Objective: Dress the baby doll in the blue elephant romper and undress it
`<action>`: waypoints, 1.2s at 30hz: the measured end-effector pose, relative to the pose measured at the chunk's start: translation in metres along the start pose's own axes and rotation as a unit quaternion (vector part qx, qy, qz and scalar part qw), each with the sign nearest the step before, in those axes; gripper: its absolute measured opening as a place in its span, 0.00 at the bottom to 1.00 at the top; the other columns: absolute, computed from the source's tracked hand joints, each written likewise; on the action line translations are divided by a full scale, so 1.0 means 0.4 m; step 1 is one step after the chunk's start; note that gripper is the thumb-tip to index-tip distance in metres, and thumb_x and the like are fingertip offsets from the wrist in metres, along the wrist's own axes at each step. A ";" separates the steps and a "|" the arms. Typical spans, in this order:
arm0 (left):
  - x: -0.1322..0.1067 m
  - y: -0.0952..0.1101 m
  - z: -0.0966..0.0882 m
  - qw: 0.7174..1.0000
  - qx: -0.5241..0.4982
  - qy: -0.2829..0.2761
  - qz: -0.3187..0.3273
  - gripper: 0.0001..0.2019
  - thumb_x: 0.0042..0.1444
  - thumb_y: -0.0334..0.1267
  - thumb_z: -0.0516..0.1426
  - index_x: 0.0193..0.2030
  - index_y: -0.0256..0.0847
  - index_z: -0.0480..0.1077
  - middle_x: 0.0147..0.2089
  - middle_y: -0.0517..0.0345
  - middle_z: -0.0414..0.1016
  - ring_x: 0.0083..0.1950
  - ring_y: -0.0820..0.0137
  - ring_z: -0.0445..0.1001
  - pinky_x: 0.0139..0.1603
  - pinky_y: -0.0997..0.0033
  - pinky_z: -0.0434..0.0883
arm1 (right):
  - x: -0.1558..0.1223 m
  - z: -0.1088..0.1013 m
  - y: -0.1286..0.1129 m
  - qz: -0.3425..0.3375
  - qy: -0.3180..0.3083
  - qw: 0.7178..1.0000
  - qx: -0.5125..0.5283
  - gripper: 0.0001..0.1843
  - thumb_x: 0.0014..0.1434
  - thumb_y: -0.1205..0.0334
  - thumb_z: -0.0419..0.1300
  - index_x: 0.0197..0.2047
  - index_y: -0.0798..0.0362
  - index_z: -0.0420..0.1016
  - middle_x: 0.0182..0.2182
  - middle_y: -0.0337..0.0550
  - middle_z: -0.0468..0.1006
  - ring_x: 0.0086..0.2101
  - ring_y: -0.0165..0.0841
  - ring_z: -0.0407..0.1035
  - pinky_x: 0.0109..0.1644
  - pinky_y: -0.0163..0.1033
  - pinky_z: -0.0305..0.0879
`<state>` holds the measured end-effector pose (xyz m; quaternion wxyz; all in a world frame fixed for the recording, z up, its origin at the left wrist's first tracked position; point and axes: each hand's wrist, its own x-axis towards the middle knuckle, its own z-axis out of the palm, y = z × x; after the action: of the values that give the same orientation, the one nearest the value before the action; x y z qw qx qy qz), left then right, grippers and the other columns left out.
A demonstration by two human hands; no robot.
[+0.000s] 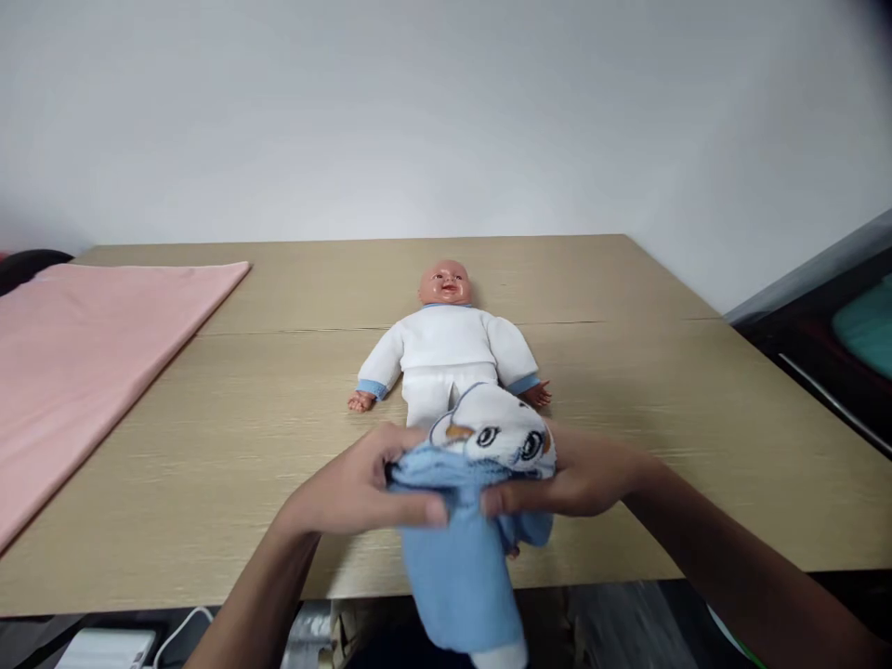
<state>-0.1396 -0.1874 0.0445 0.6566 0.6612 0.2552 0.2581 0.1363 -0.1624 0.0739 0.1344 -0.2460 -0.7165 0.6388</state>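
Note:
A baby doll (447, 336) in a white top with blue cuffs and white trousers lies on its back on the table. Over its lower legs, at the near edge, both my hands grip a light blue baby garment (460, 576) whose white part (491, 418) carries an animal face with big eyes. My left hand (383, 483) has the bunched cloth at its left, thumb on top. On the other side my right hand (557, 478) pinches it, thumb pressed in front. A blue tube of cloth with a white end hangs past the table edge. The cloth hides the doll's feet.
A pink cloth (104, 362) lies flat along the left of the wooden table (662, 409). Below the front edge at left are a white box-shaped device (104, 649) and a white cable (179, 632). A wall stands behind, and dark furniture with a teal item (868, 325) is at right.

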 end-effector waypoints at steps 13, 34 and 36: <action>-0.063 -0.103 0.050 0.979 -0.152 0.136 0.009 0.20 0.69 0.55 0.68 0.60 0.47 0.83 0.45 0.55 0.85 0.43 0.67 0.81 0.47 0.72 0.76 | 0.011 -0.004 0.026 0.009 -0.147 0.978 0.145 0.44 0.49 0.46 0.85 0.64 0.54 0.82 0.49 0.48 0.89 0.53 0.45 0.83 0.61 0.45 0.80; -0.046 -0.057 0.176 0.919 0.065 0.366 -0.128 0.14 0.72 0.50 0.58 0.52 0.42 0.75 0.47 0.56 0.83 0.50 0.61 0.79 0.54 0.66 0.74 | 0.048 0.099 0.026 0.050 0.281 0.918 -0.276 0.11 0.62 0.68 0.62 0.47 0.53 0.80 0.46 0.46 0.83 0.44 0.40 0.76 0.54 0.45 0.71; -0.055 -0.062 0.178 0.924 0.077 0.344 -0.147 0.14 0.75 0.50 0.55 0.56 0.44 0.72 0.47 0.57 0.81 0.51 0.60 0.79 0.53 0.65 0.73 | 0.045 0.101 0.021 0.082 0.247 0.911 -0.319 0.11 0.63 0.67 0.61 0.48 0.53 0.80 0.45 0.47 0.84 0.42 0.39 0.75 0.51 0.44 0.69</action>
<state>-0.1076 -0.2548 0.0194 0.5058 0.5351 0.5792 0.3498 0.1023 -0.1867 0.0574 0.1684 -0.4836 -0.8034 0.3038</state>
